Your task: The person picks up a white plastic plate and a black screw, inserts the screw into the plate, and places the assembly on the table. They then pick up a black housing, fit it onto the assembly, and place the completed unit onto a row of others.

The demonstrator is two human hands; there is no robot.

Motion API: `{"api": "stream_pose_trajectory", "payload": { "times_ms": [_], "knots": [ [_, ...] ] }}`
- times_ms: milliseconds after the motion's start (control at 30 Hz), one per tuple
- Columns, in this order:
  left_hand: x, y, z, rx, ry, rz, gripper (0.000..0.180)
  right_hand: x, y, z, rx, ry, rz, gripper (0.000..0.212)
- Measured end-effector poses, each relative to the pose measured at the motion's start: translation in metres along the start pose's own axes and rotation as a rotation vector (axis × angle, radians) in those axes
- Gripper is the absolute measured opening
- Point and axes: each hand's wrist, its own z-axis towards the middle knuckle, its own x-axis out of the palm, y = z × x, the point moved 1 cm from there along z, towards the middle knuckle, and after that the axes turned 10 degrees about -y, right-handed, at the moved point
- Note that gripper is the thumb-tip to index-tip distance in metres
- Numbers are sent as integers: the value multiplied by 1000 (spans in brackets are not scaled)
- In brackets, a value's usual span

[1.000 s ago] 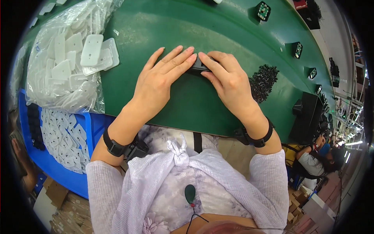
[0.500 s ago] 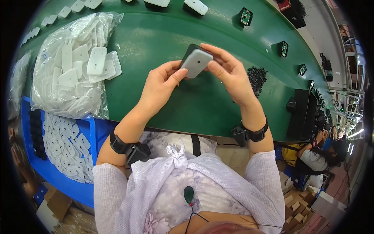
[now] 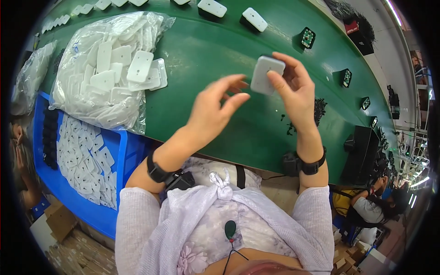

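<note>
My right hand [image 3: 295,91] holds up a small black case with a pale grey-white cover [image 3: 261,78], the thumb pressed on the cover and the fingers behind it. Left of the case, apart from it, my left hand [image 3: 213,107] is slightly blurred, its thumb and fingers spread with nothing between them. A clear plastic bag [image 3: 62,94] full of white covers lies to the left. Loose white covers [image 3: 140,67] rest at its right side. Beside my right wrist is a heap of tiny black parts [image 3: 320,109], partly hidden by the arm.
Black cases with white covers [image 3: 254,19] and open cases showing green circuit boards [image 3: 307,38] line the far side of the green table [image 3: 197,50]. A blue bin [image 3: 123,153] holding white pieces stands at the left. A black box [image 3: 358,153] is at the right edge.
My left hand has let go of the case and drawn away to its left. My right hand alone now holds the case, turned more upright. The whole view has shifted somewhat.
</note>
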Motion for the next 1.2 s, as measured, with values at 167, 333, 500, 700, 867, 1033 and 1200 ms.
{"api": "stream_pose_trajectory", "payload": {
  "times_ms": [167, 333, 500, 700, 867, 1033, 1200],
  "knots": [
    [-70, -13, 14, 516, -316, 901, 31, -45, -31, 56, -120, -99, -191, 36],
    [-126, -11, 13, 357, -271, 1251, 45, -60, -43, 110, -34, 4, -304, 33],
    [-130, -6, 8, 298, -160, 1383, 51, -60, -69, 143, -53, 140, -415, 28],
    [-136, -5, 10, 238, -186, 1280, 37, -55, -79, 157, 45, 156, -474, 27],
    [-139, -6, 12, 272, -213, 1196, 33, -54, -80, 154, 10, 123, -554, 34],
    [-125, -23, 15, 332, -322, 1061, 31, -67, -51, 122, -426, -135, -733, 30],
    [-99, -24, 14, 173, -391, 449, 26, -78, -8, 30, -425, 107, -750, 9]
  ]
}}
